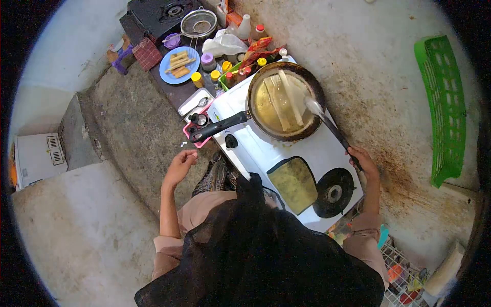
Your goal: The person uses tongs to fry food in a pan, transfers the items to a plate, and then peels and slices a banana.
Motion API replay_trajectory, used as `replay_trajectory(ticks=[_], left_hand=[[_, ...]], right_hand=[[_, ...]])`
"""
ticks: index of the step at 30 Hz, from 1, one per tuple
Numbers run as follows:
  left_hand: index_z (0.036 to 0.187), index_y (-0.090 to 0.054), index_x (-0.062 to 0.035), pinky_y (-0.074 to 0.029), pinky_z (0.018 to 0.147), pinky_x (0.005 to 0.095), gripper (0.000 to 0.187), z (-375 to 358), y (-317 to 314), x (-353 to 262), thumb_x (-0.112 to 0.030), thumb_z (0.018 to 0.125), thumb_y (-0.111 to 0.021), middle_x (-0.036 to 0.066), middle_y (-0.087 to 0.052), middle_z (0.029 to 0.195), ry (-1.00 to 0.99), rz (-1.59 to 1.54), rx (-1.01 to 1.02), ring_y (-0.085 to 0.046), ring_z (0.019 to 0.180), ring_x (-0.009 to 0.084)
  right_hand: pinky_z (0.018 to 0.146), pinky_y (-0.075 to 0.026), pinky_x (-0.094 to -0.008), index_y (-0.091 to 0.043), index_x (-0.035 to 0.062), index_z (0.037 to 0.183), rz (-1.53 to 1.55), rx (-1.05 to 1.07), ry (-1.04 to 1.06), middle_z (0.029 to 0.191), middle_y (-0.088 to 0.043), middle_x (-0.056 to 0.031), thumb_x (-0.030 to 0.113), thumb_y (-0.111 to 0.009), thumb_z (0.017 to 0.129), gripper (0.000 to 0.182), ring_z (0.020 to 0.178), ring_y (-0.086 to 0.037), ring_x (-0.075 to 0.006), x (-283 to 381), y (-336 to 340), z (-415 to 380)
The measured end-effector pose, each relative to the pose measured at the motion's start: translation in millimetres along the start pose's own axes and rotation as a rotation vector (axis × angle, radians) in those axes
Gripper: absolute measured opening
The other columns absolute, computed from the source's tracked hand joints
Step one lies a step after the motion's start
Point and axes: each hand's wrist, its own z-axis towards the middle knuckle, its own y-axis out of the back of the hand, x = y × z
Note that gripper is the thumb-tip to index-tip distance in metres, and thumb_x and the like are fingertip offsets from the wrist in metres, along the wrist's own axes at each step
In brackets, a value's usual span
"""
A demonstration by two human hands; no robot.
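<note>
My right hand (362, 161) is closed round the dark handle of a spatula (333, 131). The spatula's pale metal head rests at the right side of a frying pan (254, 116), near the rolls. In the pan's yellowish oil lie a few long, pale rolls (290, 97), side by side. The pan sits on the far end of a white gas stove (261, 153), its black handle pointing left. My left hand (183, 166) hangs off the stove's left edge, below the pan handle, fingers loosely bent and apart, holding nothing that I can see.
A blue plate (166, 77) of browned rolls stands beyond, near several spice jars (197, 79) and a strainer (199, 23). On the stove's near half are a cloth pad (294, 184) and a black burner (334, 192). A green rack (441, 112) is at right.
</note>
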Motion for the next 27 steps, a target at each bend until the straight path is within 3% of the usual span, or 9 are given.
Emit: replay_trajectory(ticks=[5, 11, 17, 20, 27], left_hand=[[0.110, -0.050, -0.0002, -0.044, 0.075, 0.0283, 0.032, 3.2, -0.3, 5.2, -0.025, 0.088, -0.048, 0.007, -0.058, 0.096, -0.041, -0.013, 0.021, -0.056, 0.084, 0.0156], [0.109, -0.050, -0.0007, -0.044, 0.073, 0.0281, 0.032, 4.7, -0.8, 3.5, -0.025, 0.088, -0.049, 0.006, -0.058, 0.096, -0.027, 0.010, 0.011, -0.055, 0.082, 0.0147], [0.108, -0.051, -0.0011, -0.043, 0.072, 0.0279, 0.033, 3.8, 0.2, 0.1, -0.027, 0.087, -0.050, 0.005, -0.058, 0.094, -0.024, 0.007, 0.007, -0.054, 0.082, 0.0134], [0.108, -0.052, -0.0014, -0.043, 0.072, 0.0275, 0.034, 1.6, 1.0, -1.0, -0.028, 0.087, -0.050, 0.005, -0.058, 0.093, -0.025, -0.002, -0.004, -0.054, 0.081, 0.0131], [0.109, -0.051, -0.0018, -0.043, 0.072, 0.0273, 0.034, -2.8, 1.4, -4.2, -0.028, 0.087, -0.050, 0.005, -0.058, 0.094, -0.021, 0.033, -0.016, -0.055, 0.080, 0.0135]], right_hand=[[0.046, -0.034, -0.0203, -0.051, 0.0035, 0.117, -0.080, -0.055, 0.090, 0.068, -0.053, 0.0012, 0.035, -0.060, 0.079, 0.050, 0.052, -0.046, -0.0061, -4.9, -3.6, 3.4], [0.058, -0.045, -0.0246, -0.053, 0.0018, 0.114, -0.383, -0.151, 0.094, 0.075, -0.057, -0.0044, 0.033, -0.065, 0.075, 0.052, 0.060, -0.052, -0.0118, 51.6, -25.6, -25.2], [0.076, -0.045, -0.0325, -0.055, 0.0014, 0.110, -0.682, -0.400, 0.350, 0.095, -0.061, -0.0124, 0.036, -0.068, 0.071, 0.054, 0.084, -0.059, -0.0231, 53.7, -24.3, -37.4], [0.077, -0.045, -0.0341, -0.057, 0.0010, 0.107, -0.639, -0.405, 0.240, 0.097, -0.060, -0.0153, 0.037, -0.068, 0.069, 0.054, 0.087, -0.059, -0.0255, 87.0, -34.3, -63.9], [0.080, -0.043, -0.0365, -0.056, 0.0009, 0.108, -0.792, -0.432, 0.346, 0.095, -0.058, -0.0180, 0.039, -0.066, 0.070, 0.055, 0.091, -0.056, -0.0310, 91.9, -57.5, -61.9]])
